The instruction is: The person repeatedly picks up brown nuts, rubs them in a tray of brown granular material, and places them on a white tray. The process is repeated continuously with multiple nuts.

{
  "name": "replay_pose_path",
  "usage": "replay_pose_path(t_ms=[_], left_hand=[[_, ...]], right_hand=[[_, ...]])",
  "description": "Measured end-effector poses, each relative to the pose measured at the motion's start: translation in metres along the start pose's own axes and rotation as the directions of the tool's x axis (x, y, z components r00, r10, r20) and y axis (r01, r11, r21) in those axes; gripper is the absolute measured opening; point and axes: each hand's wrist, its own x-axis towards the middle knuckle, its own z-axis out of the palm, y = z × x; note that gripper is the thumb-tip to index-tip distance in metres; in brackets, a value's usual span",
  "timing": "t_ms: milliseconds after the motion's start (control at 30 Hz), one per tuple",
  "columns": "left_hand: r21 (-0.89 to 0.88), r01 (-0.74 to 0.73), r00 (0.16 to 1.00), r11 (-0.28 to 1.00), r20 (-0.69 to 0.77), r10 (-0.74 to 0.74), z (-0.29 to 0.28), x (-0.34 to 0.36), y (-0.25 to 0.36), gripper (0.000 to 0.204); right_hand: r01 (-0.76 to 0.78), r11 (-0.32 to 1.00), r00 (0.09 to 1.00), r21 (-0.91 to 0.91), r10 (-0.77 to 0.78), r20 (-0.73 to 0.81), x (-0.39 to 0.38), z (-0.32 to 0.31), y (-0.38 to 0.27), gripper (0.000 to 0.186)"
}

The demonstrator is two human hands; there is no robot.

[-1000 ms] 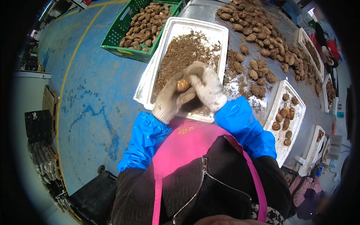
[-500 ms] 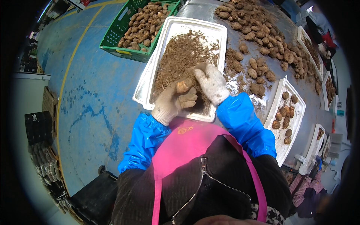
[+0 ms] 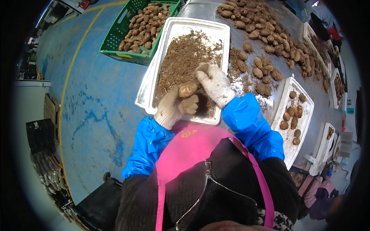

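Note:
Over a white foam box [image 3: 219, 36] strewn with brown fibrous peelings [image 3: 177, 63], both my gloved hands work close together. My left hand [image 3: 171, 107] is closed around a brown taro [image 3: 188, 89], which shows a pale yellowish patch and sticks out above the curled fingers. My right hand [image 3: 214, 84], just right of the taro, has its fingers bent and pressed together. Whatever it may hold is hidden from this view. Both gloves are soiled, the right one more darkly spotted.
A green crate [image 3: 115, 40] of taros stands beyond the box at left. A large heap of hairy taros [image 3: 266, 27] covers the metal table [image 3: 200, 10] at right. Nearer lies another white foam box [image 3: 277, 127] with several taros. Other people [image 3: 327, 23] are at the far right.
The taro has turned slightly in my left hand and shows more of its surface. My right hand has shifted a little left, staying beside it. The whole view has moved slightly.

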Motion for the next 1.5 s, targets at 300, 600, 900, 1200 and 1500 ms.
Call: replay_pose_path(t_ms=[300,600,900,1200,1500], left_hand=[[0.105,-0.043,0.999,0.993,0.002,0.043,0.015,-0.004,0.003,0.063],[0.84,-0.053,0.933,0.541,-0.151,0.327,0.043,-0.011,0.02,0.045],[0.723,-0.271,0.829,0.636,-0.161,0.536,0.022,-0.003,0.01,0.042],[0.884,-0.292,0.857,0.366,0.072,0.51,0.002,0.002,0.002,0.017],[0.764,-0.27,0.887,0.587,-0.04,0.46,-0.009,0.0,0.005,0.021]], right_hand=[[-0.275,0.71,0.917,0.648,-0.008,0.398,-0.014,-0.003,-0.008,0.052],[-0.054,0.92,0.981,0.388,-0.023,0.191,-0.029,0.014,-0.011,0.054],[-0.11,0.817,0.986,0.566,0.017,0.166,-0.028,0.002,-0.002,0.046],[-0.239,0.412,0.971,0.879,0.097,0.219,-0.029,0.0,0.001,0.036],[-0.112,0.856,0.801,0.505,0.378,-0.464,-0.074,-0.135,0.102,0.067]])
